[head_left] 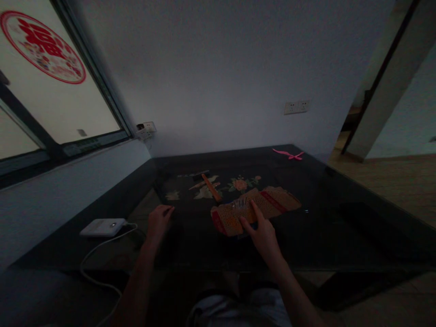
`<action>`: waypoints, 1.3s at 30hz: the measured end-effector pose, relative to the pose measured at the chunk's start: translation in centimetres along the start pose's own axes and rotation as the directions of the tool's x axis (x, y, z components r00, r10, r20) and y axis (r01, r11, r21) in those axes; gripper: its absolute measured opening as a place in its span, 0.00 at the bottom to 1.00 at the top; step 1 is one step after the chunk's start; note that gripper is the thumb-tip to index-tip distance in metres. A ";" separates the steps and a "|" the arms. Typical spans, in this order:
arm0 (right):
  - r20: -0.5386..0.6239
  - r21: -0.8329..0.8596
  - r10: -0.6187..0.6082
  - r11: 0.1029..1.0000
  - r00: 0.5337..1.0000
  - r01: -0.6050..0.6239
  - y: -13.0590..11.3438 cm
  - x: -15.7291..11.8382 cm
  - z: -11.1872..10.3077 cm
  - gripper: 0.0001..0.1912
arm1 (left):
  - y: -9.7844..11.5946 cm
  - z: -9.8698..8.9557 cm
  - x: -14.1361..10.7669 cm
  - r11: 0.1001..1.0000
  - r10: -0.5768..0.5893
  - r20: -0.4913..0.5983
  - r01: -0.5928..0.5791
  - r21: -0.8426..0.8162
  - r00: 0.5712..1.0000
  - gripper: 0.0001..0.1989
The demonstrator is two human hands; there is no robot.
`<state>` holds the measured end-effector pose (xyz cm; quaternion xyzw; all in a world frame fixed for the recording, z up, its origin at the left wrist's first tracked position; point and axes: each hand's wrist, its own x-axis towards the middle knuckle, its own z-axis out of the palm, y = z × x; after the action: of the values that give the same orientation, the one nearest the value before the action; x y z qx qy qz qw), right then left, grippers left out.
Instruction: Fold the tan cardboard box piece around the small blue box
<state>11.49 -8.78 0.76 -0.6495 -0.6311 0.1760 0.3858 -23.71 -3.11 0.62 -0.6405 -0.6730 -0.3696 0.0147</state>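
Observation:
A patterned tan and red cloth piece [279,200] lies on the dark table, with several small metallic pieces [240,203] on its left part. My right hand [262,229] rests at the cloth's near edge, thumb and index finger spread on its surface. To the left, my left hand [160,219] is over the table with its fingers drawn together; what they hold, if anything, is too small to make out. A hammer [212,188] with a wooden handle lies just beyond the cloth, its dark head pointing away.
On the left sits a white power bank [103,227] with a white cable [89,254] running off the near edge. A pink ribbon-like item [289,155] lies at the far right. The dark table [316,181] meets a wall behind.

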 end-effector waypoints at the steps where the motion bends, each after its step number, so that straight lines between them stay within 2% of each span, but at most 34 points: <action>1: -0.005 0.008 -0.002 1.000 1.000 0.002 0.1 0.0 0.1 0.36 | -1.5 -0.2 -0.1 0.998 -0.006 0.035 0.003 0.064 0.999 0.15; 4: -0.023 0.025 -0.022 0.999 1.000 0.022 0.4 0.1 0.2 0.36 | -4.8 -0.2 -0.5 0.986 -0.010 0.119 -0.010 0.167 0.993 0.14; 8: -0.017 0.016 -0.027 0.999 0.999 0.028 0.5 0.1 0.2 0.36 | -6.5 0.7 -0.6 0.989 0.016 0.181 -0.043 0.143 0.983 0.13; 12: -0.025 0.011 -0.035 0.999 0.999 0.035 0.7 0.1 0.2 0.37 | -6.6 1.3 -0.6 0.994 0.047 0.217 -0.067 0.089 0.975 0.13; 19: -0.050 0.033 -0.058 0.998 0.997 0.060 0.8 0.1 0.4 0.37 | -6.3 1.0 -1.1 0.999 0.018 0.210 -0.028 0.043 0.977 0.14; 25: -0.031 0.052 -0.040 0.998 0.999 0.042 0.8 0.1 0.3 0.37 | -6.0 0.5 -1.2 1.000 0.018 0.107 -0.020 0.015 0.994 0.19; 28: -0.019 0.049 -0.035 0.998 0.999 0.036 0.8 0.2 0.4 0.38 | -3.6 0.1 -1.0 0.999 0.034 -0.006 -0.034 0.012 0.999 0.18; 30: -0.025 0.047 -0.040 0.998 0.999 0.041 0.8 0.2 0.4 0.37 | -0.5 -0.2 -0.9 0.998 0.039 -0.071 -0.042 -0.051 0.997 0.17; 32: -0.035 0.048 -0.042 0.998 0.998 0.044 0.8 0.2 0.4 0.36 | 3.7 -0.3 -1.1 0.978 0.083 -0.070 -0.095 -0.183 0.994 0.15; 34: -0.039 0.050 -0.046 0.998 0.998 0.048 0.7 0.1 0.3 0.36 | 8.5 -0.3 -1.5 0.934 0.174 -0.042 -0.178 -0.310 0.984 0.13; 36: -0.034 0.051 -0.054 0.997 0.998 0.056 0.6 0.1 0.3 0.36 | 12.8 0.1 -1.8 0.876 0.287 0.035 -0.247 -0.413 0.957 0.12; 39: -0.017 0.043 -0.052 0.998 0.998 0.053 0.7 0.1 0.4 0.36 | 17.2 1.5 -2.0 0.839 0.375 0.157 -0.262 -0.478 0.914 0.11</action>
<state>11.72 -8.47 0.05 -0.6255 -0.6410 0.1744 0.4092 -7.63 -5.65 6.79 -0.7704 -0.4499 -0.4246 -0.1540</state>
